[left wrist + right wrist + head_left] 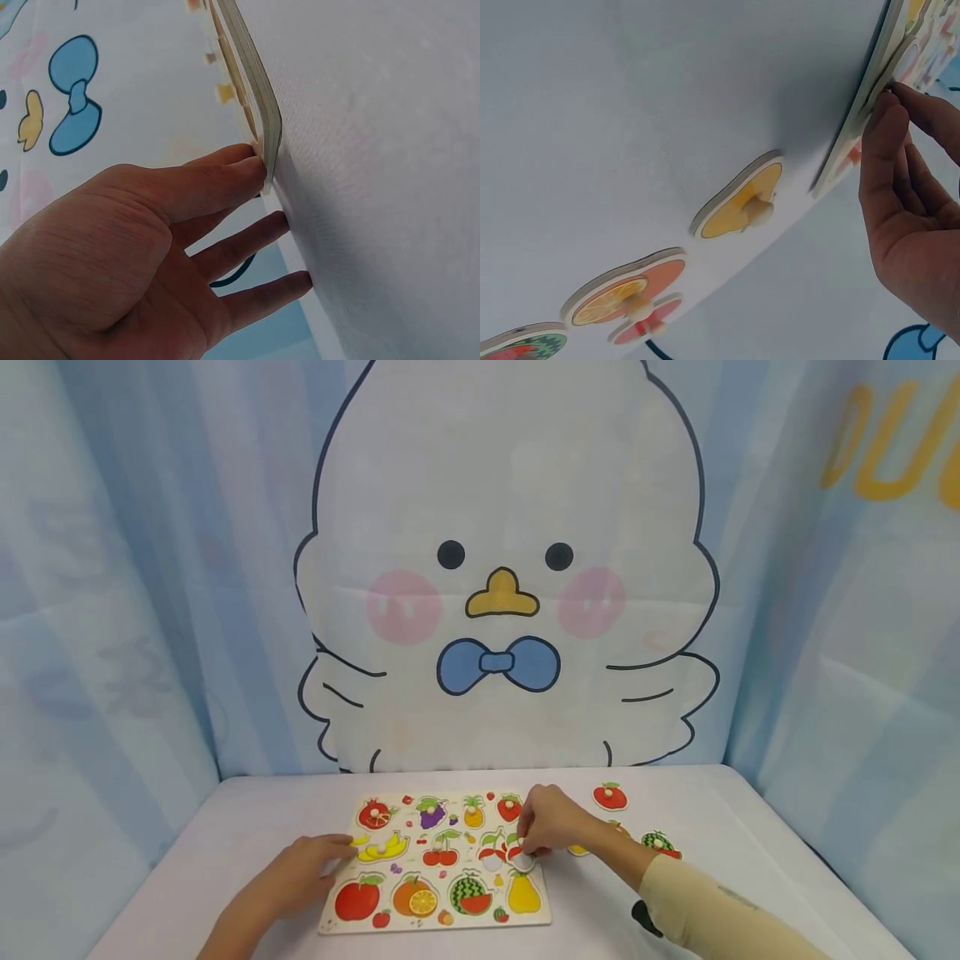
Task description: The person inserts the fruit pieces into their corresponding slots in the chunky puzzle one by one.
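Note:
A white fruit puzzle board lies flat on the table. My right hand is over its right edge, thumb and fingertips pinching a red-and-white fruit puzzle piece with a green leaf. This piece is tilted over the board beside a matching printed fruit picture. In the right wrist view the piece touches the board's edge; the fingers hide its knob. My left hand rests at the board's left edge, thumb and index finger touching it. In the left wrist view the other fingers extend straight against the tabletop.
Right of the board lie loose knobbed pieces: an apple, a watermelon, an orange and a yellow pear. A black object shows beneath the right sleeve. A curtain with a cartoon duck hangs behind the table.

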Tool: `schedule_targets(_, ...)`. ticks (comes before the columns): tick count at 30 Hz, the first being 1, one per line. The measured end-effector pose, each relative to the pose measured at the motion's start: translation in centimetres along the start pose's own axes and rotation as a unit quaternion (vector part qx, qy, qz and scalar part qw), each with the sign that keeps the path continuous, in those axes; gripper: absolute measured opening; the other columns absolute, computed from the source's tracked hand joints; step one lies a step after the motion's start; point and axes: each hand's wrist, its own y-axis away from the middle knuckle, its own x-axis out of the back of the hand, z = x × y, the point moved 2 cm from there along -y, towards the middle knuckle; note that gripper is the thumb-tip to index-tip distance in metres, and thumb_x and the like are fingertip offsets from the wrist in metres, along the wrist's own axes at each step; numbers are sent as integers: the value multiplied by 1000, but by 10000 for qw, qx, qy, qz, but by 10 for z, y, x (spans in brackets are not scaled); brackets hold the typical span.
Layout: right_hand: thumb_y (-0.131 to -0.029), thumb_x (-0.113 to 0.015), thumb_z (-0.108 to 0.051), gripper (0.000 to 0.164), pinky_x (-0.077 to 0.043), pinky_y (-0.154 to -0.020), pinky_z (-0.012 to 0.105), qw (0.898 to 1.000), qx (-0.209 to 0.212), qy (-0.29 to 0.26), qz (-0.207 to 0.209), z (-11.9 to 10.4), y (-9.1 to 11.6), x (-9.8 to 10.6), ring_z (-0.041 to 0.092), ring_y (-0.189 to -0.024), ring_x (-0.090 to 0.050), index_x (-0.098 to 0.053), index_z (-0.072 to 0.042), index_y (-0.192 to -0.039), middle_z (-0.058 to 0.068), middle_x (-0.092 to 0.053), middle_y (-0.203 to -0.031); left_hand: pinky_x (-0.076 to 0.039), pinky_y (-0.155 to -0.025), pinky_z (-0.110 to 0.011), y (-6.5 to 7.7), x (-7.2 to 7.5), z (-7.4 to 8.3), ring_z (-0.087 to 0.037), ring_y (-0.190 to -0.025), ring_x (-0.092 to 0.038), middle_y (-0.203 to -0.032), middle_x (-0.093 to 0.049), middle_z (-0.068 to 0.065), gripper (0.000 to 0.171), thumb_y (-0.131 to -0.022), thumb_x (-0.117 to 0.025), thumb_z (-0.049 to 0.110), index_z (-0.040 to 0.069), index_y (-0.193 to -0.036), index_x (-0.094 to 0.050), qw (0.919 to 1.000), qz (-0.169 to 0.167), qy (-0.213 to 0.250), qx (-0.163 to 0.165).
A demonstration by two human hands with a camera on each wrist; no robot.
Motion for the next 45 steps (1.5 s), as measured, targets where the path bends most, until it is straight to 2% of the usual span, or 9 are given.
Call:
schedule_targets(11, -71, -82, -8, 19, -52, -47, 22, 9998, 56, 155, -98, -14, -11, -10, 12, -46, -58, -66, -14, -63, -2, -63, -57, -41, -100, -58, 0, 1, 6, -36, -124, -49, -130, -60, -6, 36, -81, -73, 6, 12, -117, -69, 10000, -37, 55, -11)
schedule_targets(15, -70, -83, -8, 21, -51, -46, 21, 9992, 156, 352, -95, -21, -14, -10, 11, -44, -56, -65, -15, -61, -4, -61, -53, -42, -99, -58, -1, 1, 5, -35, -123, -50, -129, -60, -6, 37, -81, -74, 7, 12, -117, -68, 10000, -22, 30, -52)
schedule_targets(23, -70, -84, -11, 23, -51, -47, 21, 9971, 23, 738, -188, -32, -19, -12, 11, -48, -57, -64, -15, -62, -3, -61, -57, -41, -100, -58, 1, 4, 7, -36, -124, -49, -131, -59, -6, 38, -81, -74, 6, 12, -118, -68, 10000, -14, 12, -24)
schedule_targets(30, -71, -84, -10, 21, -52, -49, 20, 9969, -5, 730, -293, -36, -22, -11, 11, -51, -58, -65, -14, -65, -2, -61, -61, -42, -100, -58, 1, 5, 5, -36, -125, -48, -132, -58, -7, 39, -81, -73, 6, 12, -119, -67, 10000, -15, 41, -12)
schedule_targets(45, -71, -84, -9, 18, -52, -49, 19, 9959, 217, 787, -389, -40, -20, -12, 10, -51, -57, -67, -13, -66, -4, -61, -61, -41, -100, -58, 0, 3, 1, -37, -125, -49, -131, -59, -7, 37, -81, -73, 5, 11, -117, -69, 10000, -60, 73, 7)
